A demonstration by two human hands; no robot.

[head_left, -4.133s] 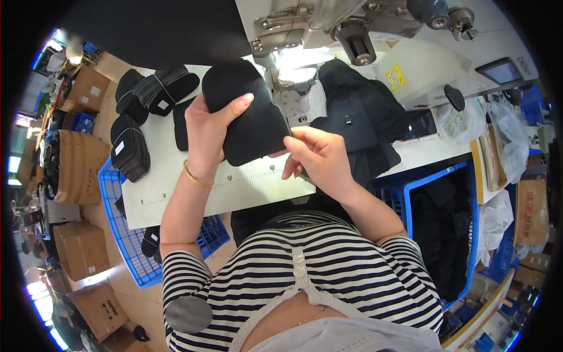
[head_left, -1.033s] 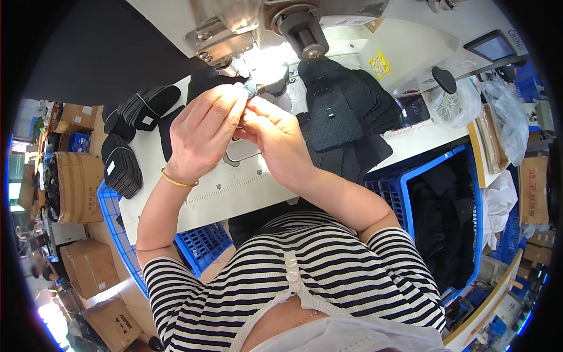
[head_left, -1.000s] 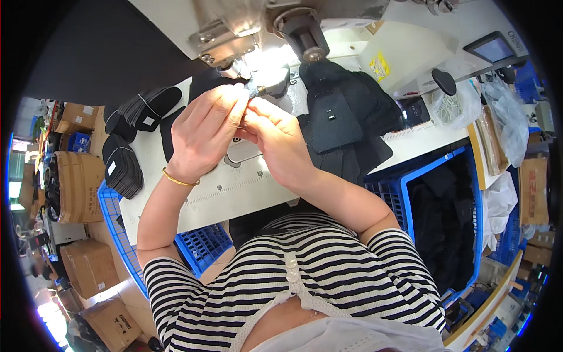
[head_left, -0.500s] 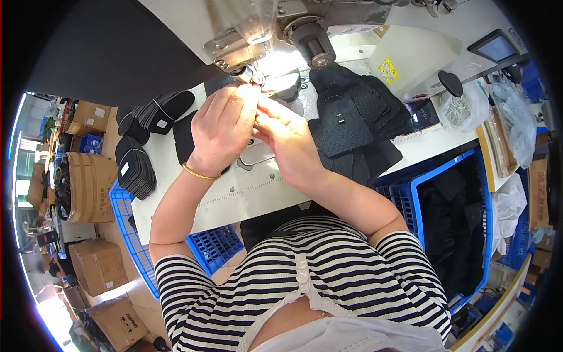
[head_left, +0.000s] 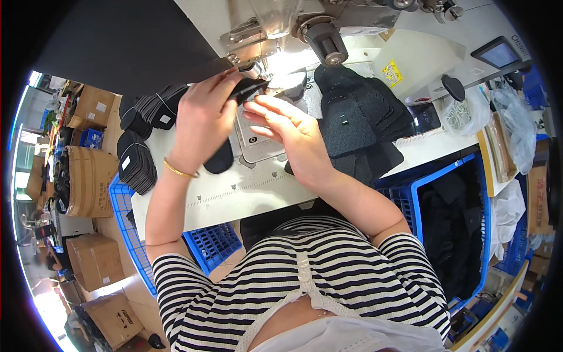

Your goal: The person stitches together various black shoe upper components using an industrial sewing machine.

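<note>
My left hand (head_left: 205, 114), with a gold-coloured bangle at the wrist, pinches a small black fabric piece (head_left: 250, 88) just below the sewing machine's needle area (head_left: 255, 69). My right hand (head_left: 296, 138) is beside that piece, palm turned inward and fingers stretched out, with nothing visible in it. Between the hands shows the machine's metal bed plate (head_left: 258, 154). Another black piece (head_left: 220, 159) lies partly under my left forearm. Right of my right hand, a heap of black fabric pieces (head_left: 352, 120) spreads over the white table (head_left: 229, 202).
Tied stacks of black pieces (head_left: 136, 164) sit at the table's left. A blue crate (head_left: 417, 202) holding dark fabric stands at the right, and another blue crate (head_left: 214, 246) is below the table. A small screen (head_left: 497, 53) is on the machine. Cardboard boxes (head_left: 88, 182) stand at far left.
My hands have come apart: the left moved leftward, keeping the black piece, and the right opened its fingers. More of the bed plate and the black piece beneath my left forearm shows.
</note>
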